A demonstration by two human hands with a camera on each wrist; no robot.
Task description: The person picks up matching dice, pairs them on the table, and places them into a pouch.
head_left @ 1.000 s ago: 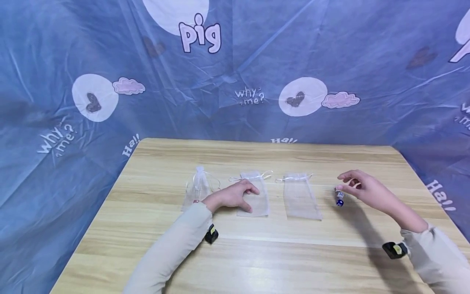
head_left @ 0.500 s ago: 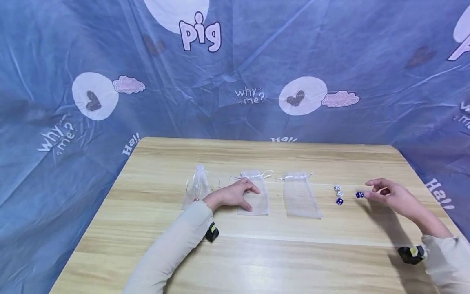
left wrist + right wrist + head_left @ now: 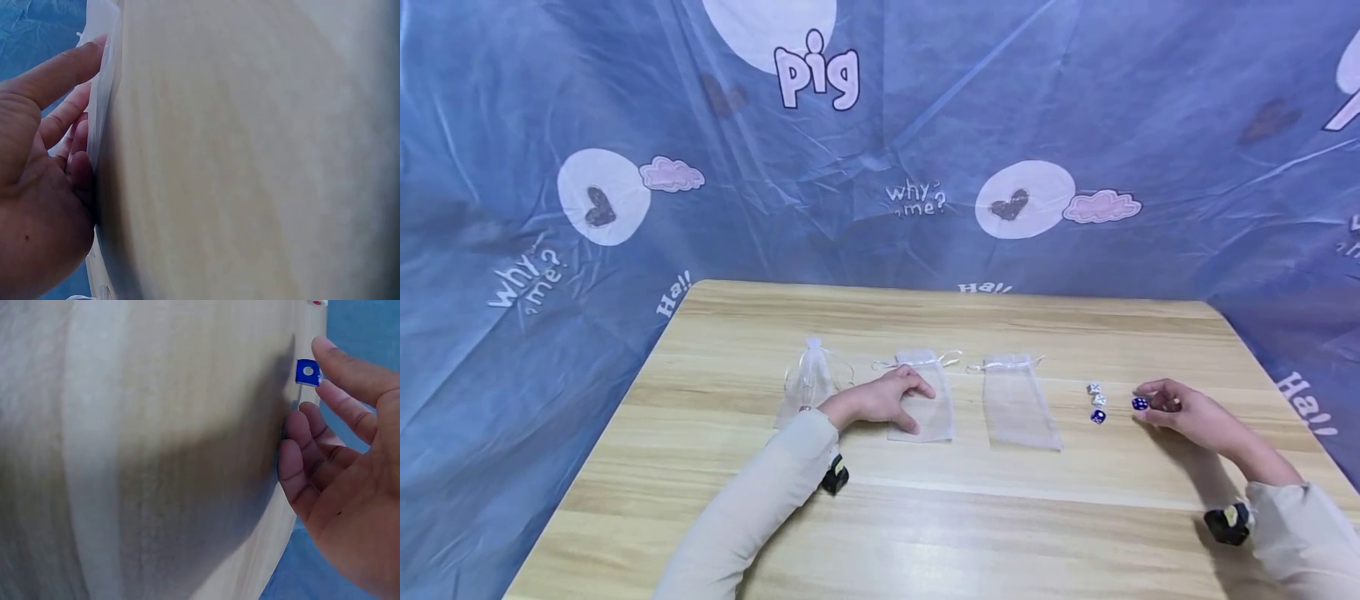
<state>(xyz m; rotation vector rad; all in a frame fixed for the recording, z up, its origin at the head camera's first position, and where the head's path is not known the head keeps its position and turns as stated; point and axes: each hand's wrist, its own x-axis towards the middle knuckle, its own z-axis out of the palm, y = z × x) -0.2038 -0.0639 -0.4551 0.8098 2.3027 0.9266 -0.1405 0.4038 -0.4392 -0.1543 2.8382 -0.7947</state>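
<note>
My left hand (image 3: 883,397) rests on the middle sheer white drawstring bag (image 3: 934,421), thumb and fingers spread apart. The left wrist view shows its fingertips against the bag's thin mesh (image 3: 107,69). My right hand (image 3: 1198,417) is low over the table at the right, with thumb and forefinger on either side of a blue die (image 3: 1139,403). The right wrist view has this blue die (image 3: 307,371) right at those fingertips, the other fingers loosely bent. Just left of it, two white dice (image 3: 1094,388) and another blue die (image 3: 1098,417) stand close together in a line.
A third sheer bag (image 3: 1021,408) lies flat between the left hand and the dice. Behind the left wrist, another bag (image 3: 811,375) has its neck gathered, with a small reddish item at its lower part. A blue printed cloth (image 3: 880,125) surrounds the wooden table (image 3: 925,533).
My right hand moves away from the group of dice to the lone blue die at the right, and its thumb and forefinger come around it. The left hand stays on the middle bag.
</note>
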